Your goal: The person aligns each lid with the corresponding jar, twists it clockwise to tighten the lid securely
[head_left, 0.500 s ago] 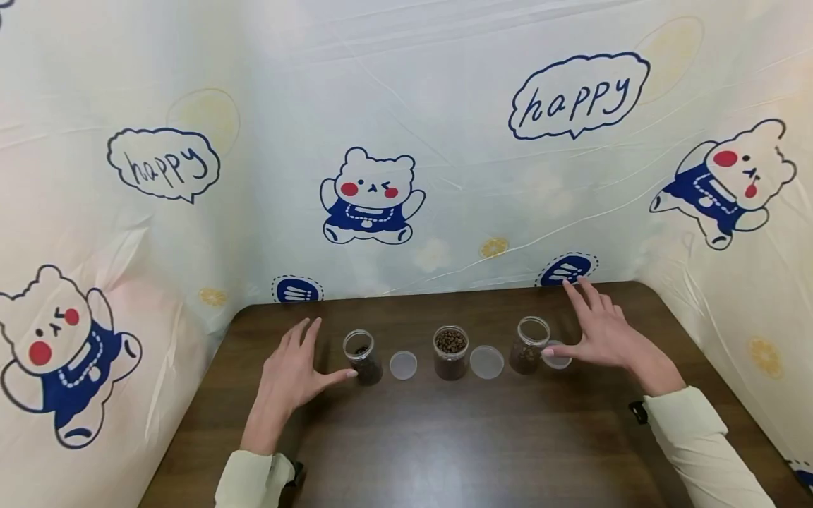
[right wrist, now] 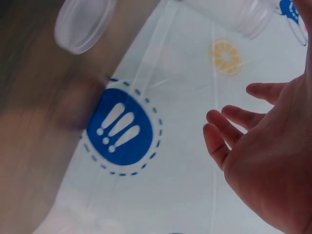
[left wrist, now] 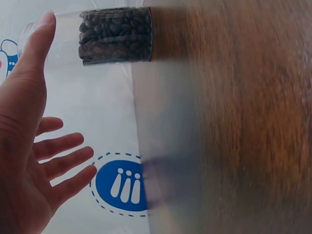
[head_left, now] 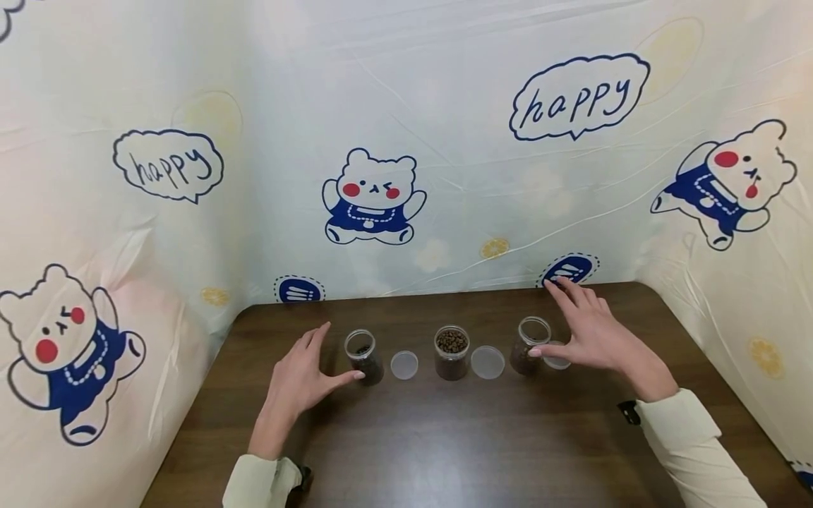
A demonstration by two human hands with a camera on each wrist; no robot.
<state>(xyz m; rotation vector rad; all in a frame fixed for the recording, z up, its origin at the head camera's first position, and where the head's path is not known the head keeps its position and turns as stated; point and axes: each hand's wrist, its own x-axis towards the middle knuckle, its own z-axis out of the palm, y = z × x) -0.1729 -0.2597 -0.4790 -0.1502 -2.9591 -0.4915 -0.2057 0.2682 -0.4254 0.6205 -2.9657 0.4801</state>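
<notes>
On the table stand three clear jars, uncapped. The left jar (head_left: 370, 372) is partly filled with dark beans, the middle jar (head_left: 452, 365) is nearly full of brown coffee beans, and the right jar (head_left: 521, 363) holds brown beans low down. My left hand (head_left: 298, 381) is just left of the left jar, fingers spread, the thumb overlapping that jar in the head view. Beyond the right jar's right side, my right hand (head_left: 593, 333) has its fingers spread and its thumb in front of the jar. Both palms face inward.
Translucent round lids lie flat on the brown table (head_left: 406, 437): a left lid (head_left: 404, 365), a middle lid (head_left: 488, 363) and a right lid (head_left: 558, 364) partly behind my right thumb. A patterned curtain (head_left: 444, 233) hangs behind the table and at both sides.
Both hands have moved slightly inward, the left one rightward and the right one leftward, each thumb now further across its jar. Jars and lids stay in place.
</notes>
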